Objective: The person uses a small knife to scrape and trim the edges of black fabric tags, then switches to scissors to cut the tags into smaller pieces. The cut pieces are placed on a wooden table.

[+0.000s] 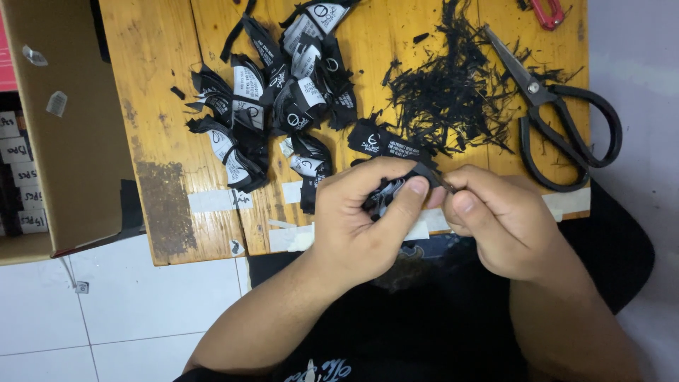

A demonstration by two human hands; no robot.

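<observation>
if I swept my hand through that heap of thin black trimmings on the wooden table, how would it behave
The heap of thin black trimmings would probably scatter rather than slide as one mass: the slivers lie loose, with strays across the wooden table. They look very light and limp. Some might catch on the black-handled scissors beside them.

Red tool [548, 12] cut off above.
</observation>
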